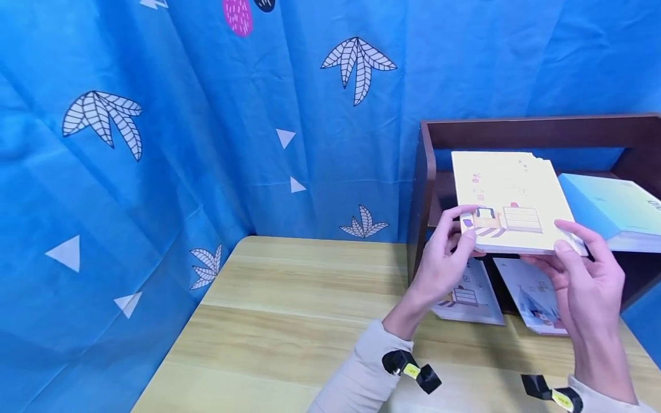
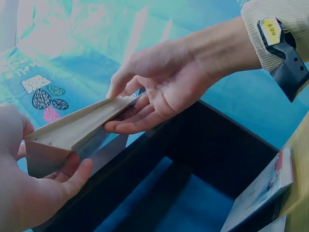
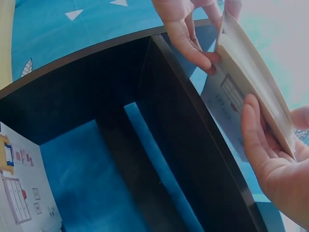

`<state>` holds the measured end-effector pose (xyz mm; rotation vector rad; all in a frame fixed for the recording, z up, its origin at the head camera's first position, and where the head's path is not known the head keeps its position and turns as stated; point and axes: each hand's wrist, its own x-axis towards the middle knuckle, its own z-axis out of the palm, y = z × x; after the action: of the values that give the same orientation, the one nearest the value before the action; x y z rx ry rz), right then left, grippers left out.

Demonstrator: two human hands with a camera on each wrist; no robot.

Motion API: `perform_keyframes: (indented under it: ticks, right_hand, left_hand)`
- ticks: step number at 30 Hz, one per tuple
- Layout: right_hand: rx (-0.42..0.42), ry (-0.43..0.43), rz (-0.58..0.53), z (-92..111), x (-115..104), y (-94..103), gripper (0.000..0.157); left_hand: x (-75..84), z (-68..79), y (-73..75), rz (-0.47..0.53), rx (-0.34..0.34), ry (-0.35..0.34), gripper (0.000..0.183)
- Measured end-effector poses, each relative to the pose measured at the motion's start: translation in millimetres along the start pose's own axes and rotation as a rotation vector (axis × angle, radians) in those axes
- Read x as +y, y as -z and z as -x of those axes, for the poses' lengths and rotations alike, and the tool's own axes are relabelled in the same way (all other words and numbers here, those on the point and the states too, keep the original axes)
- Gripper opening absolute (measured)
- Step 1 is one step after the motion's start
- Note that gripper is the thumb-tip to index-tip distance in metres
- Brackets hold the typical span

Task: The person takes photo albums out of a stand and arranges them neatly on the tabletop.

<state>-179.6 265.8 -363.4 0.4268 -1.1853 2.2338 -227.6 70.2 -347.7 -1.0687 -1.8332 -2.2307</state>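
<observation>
Both hands hold a book (image 1: 511, 189) with a pale cover that shows a drawn room scene, raised over the upper level of a dark brown shelf (image 1: 521, 135). My left hand (image 1: 444, 258) pinches its near left corner, thumb and fingers on opposite faces. At the near right corner, my right hand (image 1: 594, 281) grips it the same way. The wrist views show the book's page block (image 2: 89, 123) edge-on between the hands. To its right, a thick light blue book (image 1: 619, 206) lies on the upper level.
Below the held book, two illustrated books, one on the left (image 1: 472, 295) and one on the right (image 1: 532, 292), lie at the shelf's lower opening. The shelf stands on a light wooden table (image 1: 289, 304). A blue patterned curtain (image 1: 310, 115) hangs behind and to the left.
</observation>
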Motion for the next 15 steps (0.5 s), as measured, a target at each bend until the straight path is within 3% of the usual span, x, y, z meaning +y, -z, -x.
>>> perform_keyframes:
  ticks: [6,15]
  right_hand:
    - [0.001,0.044,-0.077,6.6,-3.8,-0.9,0.039]
    - [-0.048,0.087,-0.041,19.0,-11.3,4.8,0.044]
  left_hand:
    - [1.8,2.9,0.8,-0.017,-0.014,-0.058,0.041]
    - [12.9,17.3,9.1,-0.032,-0.098,-0.079,0.042]
